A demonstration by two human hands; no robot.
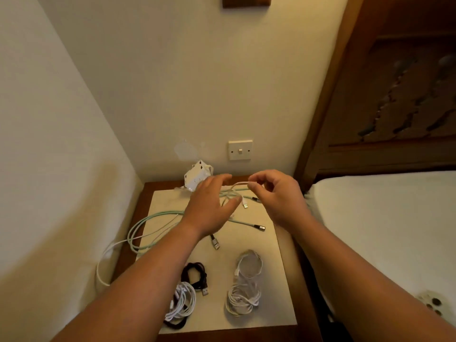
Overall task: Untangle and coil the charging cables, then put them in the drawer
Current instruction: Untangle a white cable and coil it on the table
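- Head view, grip: my right hand (278, 196) pinches the white cable (237, 185) between thumb and curled fingertips. My left hand (212, 206) is spread over the cable's loop with fingers nearly straight, and I cannot make out that it grips anything.
- Risk: under my hands the white cable crosses the mint-green cable (153, 218). A hard pull from my right hand would likely tighten that crossing rather than free it.
- Risk: the green cable loops past the left edge of the bedside table (148, 191). Dragging it along could tip it off the table.
- Risk: the white plug block (197, 177) sits just behind my left fingers, so a careless sweep could knock it.
- Position: the white cable runs left from my right fingertips and under my left palm. Its USB plug (245, 206) hangs between my hands.
- Position: the white coil (246, 285) and black coil (195, 272) lie nearer me, well apart from both hands. The drawer is out of view.
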